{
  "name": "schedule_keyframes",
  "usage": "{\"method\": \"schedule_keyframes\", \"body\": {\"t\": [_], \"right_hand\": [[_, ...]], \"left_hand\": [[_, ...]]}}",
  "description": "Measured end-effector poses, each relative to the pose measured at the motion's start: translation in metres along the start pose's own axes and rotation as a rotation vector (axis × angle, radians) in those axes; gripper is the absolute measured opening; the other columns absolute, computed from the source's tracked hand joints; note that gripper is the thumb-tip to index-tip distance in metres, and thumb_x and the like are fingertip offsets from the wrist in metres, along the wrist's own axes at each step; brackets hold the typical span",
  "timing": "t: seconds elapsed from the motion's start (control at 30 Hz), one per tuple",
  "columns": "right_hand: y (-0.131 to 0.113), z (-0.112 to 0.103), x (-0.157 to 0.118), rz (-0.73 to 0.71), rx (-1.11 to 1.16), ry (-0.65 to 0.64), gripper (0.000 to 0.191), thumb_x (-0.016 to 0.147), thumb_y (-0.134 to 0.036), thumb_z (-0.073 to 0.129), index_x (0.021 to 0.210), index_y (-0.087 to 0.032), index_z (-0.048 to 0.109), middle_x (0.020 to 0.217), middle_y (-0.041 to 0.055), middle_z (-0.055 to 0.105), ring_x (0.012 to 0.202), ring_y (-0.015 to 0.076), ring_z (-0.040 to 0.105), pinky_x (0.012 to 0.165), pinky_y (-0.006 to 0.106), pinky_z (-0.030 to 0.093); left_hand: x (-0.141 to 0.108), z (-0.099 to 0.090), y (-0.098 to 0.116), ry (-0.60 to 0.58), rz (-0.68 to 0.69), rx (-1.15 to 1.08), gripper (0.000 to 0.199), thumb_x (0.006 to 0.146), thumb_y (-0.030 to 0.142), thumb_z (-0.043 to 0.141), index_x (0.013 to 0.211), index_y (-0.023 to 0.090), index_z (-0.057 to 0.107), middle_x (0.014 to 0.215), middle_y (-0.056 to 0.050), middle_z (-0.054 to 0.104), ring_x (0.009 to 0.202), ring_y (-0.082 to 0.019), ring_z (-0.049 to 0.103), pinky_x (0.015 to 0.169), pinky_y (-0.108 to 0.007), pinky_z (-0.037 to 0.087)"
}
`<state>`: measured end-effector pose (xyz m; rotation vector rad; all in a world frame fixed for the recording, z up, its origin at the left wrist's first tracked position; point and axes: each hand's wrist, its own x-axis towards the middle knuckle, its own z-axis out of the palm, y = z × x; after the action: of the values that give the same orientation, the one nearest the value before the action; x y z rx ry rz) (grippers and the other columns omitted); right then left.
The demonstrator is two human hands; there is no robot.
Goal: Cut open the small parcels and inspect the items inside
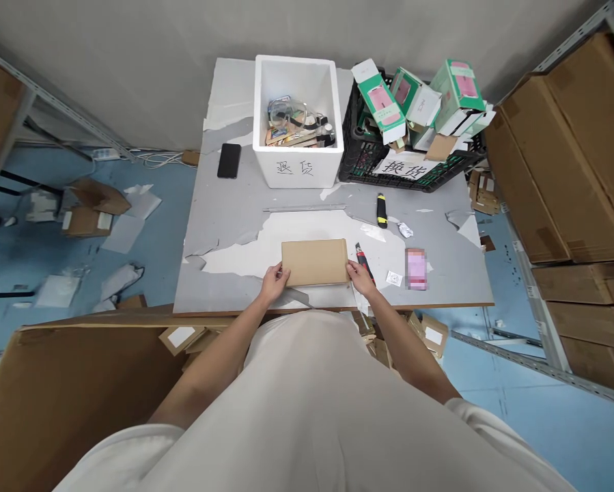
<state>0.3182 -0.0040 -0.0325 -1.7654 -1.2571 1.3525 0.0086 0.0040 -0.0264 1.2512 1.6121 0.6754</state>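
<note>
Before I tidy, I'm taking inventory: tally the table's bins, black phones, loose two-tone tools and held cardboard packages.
Bins, white foam box and black plastic crate: 2
Flat black phone: 1
Tools, red-black knife and yellow-black tool: 2
Brown rectangular cardboard package: 1
Total: 6

The left arm (pixel 217 355) and right arm (pixel 414 345), bare below the sleeves (pixel 137 447), slant forward and inward from either side of the torso (pixel 307 389). The left hand (pixel 274 283) and right hand (pixel 360 278) are apart, nearly level, each closed in a pinch, thumbs turned inward.
</note>
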Motion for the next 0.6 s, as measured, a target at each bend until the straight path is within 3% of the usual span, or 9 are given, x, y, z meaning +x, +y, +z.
{"method": "schedule_keyframes", "body": {"t": [0.23, 0.4, 0.5, 0.6], "right_hand": [[0.017, -0.003, -0.009, 0.125, 0.076, 0.04, 0.046, 0.085, -0.034, 0.047, 0.129, -0.022, 0.056, 0.119, 0.0088, 0.064, 0.094, 0.0205, 0.066, 0.093, 0.044, 0.051], [0.024, 0.002, -0.025, 0.076, 0.096, -0.047, 0.058, 0.069, -0.016, 0.056, 0.127, -0.024, 0.056, 0.13, 0.0094, 0.058, 0.106, 0.0233, 0.063, 0.097, 0.044, 0.048], [0.022, 0.006, -0.029, 0.06, 0.102, -0.095, 0.056, 0.068, -0.016, 0.058, 0.123, -0.023, 0.055, 0.129, 0.0096, 0.059, 0.115, 0.0249, 0.059, 0.099, 0.045, 0.046], [0.013, 0.002, -0.027, 0.012, 0.103, -0.076, 0.042, 0.075, -0.026, 0.059, 0.117, -0.023, 0.056, 0.129, 0.0089, 0.059, 0.121, 0.0236, 0.055, 0.101, 0.043, 0.045]], "left_hand": [[-0.001, -0.002, -0.026, -0.003, -0.081, -0.14, 0.052, 0.084, 0.042, 0.045, 0.127, 0.015, 0.056, 0.124, -0.013, 0.056, 0.099, -0.021, 0.06, 0.089, -0.039, 0.05], [-0.007, 0.0, -0.045, -0.134, -0.036, -0.146, 0.064, 0.067, 0.028, 0.06, 0.13, 0.016, 0.053, 0.136, -0.014, 0.052, 0.114, -0.027, 0.058, 0.099, -0.044, 0.046], [-0.011, 0.001, -0.044, -0.201, -0.038, -0.181, 0.07, 0.064, 0.029, 0.066, 0.13, 0.017, 0.052, 0.133, -0.013, 0.056, 0.121, -0.03, 0.054, 0.101, -0.045, 0.044], [-0.014, -0.006, -0.03, -0.174, -0.034, -0.2, 0.066, 0.067, 0.037, 0.067, 0.129, 0.018, 0.053, 0.136, -0.012, 0.054, 0.127, -0.029, 0.049, 0.103, -0.044, 0.043]]}}
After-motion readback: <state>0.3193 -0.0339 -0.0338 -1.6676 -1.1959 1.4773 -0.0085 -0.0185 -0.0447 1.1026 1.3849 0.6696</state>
